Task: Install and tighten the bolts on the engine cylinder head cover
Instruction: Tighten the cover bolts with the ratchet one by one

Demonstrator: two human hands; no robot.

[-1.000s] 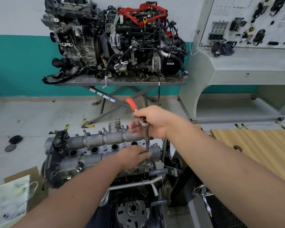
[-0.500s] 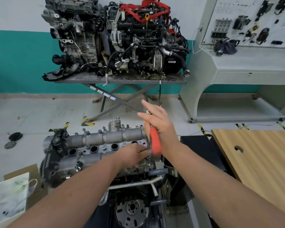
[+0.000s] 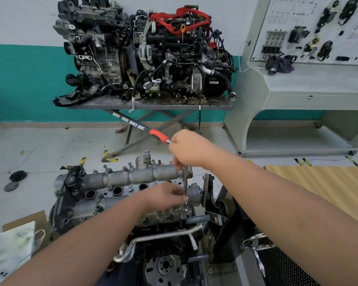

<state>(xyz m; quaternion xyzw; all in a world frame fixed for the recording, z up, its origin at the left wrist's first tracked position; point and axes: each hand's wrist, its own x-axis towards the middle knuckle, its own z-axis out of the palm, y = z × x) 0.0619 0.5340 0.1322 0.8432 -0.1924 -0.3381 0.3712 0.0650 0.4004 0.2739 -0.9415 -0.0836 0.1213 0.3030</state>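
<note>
The grey cylinder head cover [image 3: 132, 178] lies on top of the engine in front of me, with several bolts [image 3: 130, 165] standing up along its far edge. A ratchet wrench with a red handle [image 3: 158, 135] stands over the cover's right end, its extension bar [image 3: 185, 185] running straight down. My right hand [image 3: 187, 149] grips the ratchet's head, the red handle sticking out to the upper left. My left hand [image 3: 165, 198] rests on the cover and pinches the lower end of the bar. The bolt under the bar is hidden.
A second engine [image 3: 141, 50] sits on a scissor-leg metal table [image 3: 174, 105] at the back. A grey training console [image 3: 310, 83] stands at the right, a wooden tabletop [image 3: 327, 186] in front of it. Cardboard and a stained sheet [image 3: 10, 246] lie at the lower left, black discs [image 3: 18, 175] on the floor.
The red handle has swung from pointing down toward me half a second ago back up to the upper left. My left hand stays at the bar's lower end.
</note>
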